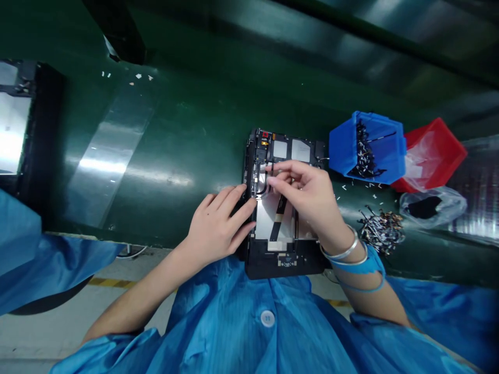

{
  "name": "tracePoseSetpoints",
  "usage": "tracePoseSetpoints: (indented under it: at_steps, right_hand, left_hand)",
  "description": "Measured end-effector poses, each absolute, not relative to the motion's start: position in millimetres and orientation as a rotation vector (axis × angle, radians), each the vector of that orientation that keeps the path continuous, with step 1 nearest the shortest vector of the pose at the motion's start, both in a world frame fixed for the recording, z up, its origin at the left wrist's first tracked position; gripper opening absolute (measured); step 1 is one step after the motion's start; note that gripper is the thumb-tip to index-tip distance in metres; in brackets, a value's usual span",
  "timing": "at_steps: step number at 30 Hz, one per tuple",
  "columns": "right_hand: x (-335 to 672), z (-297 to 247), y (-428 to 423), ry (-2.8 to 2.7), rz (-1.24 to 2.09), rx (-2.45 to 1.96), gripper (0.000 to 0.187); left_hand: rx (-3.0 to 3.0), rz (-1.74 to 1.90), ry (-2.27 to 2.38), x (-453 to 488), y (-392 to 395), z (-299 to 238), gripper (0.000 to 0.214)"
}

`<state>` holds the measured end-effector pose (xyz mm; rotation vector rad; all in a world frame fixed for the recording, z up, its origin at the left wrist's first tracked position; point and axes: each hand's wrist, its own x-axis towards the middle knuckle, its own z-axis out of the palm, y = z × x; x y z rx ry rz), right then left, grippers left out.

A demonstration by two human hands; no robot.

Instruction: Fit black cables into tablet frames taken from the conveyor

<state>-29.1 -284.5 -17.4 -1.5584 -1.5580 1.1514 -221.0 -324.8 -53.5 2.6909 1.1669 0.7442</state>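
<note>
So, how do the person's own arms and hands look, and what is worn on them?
The left hand and right hand are bare, with no gloves. The forearms come out of loose, shiny blue sleeves. The right wrist wears silver bangles and a blue strap.

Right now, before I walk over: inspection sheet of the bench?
Surface: glossy dark green bench.
Job's things: opened tablet, black frame, silver panels exposed.
Clutter: blue bin holding screws; red bin with plastic inside; loose pile of screws on the bench; clear plastic bag with black contents.
Grips: left hand on the tablet's edge; right hand fingertips inside the tablet, anything held unclear.
Cables: black flat flex strip inside the tablet.
Surroundings: blue smock on the person; grey floor with yellow stripe.
</note>
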Motion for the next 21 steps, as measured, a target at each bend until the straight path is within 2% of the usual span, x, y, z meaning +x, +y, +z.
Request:
tracePoseSetpoints:
  at_steps: [7,16,21]
  right_hand:
    - [-17,-16,-265,-1.636,1.166,-1.525,0.021]
    - [-14,-12,-264,-1.776,1.062,-1.567,0.016]
    - [-15,-13,-262,-1.805,1.049,-1.559,0.019]
  left_hand:
    - [2.624,0.825,1.157,-220,-327,-59,0.032]
    - [2.68,0.776,1.215,-217,-327,-52,0.028]
    - [2.627,0.789,1.162,-215,-327,-52,0.035]
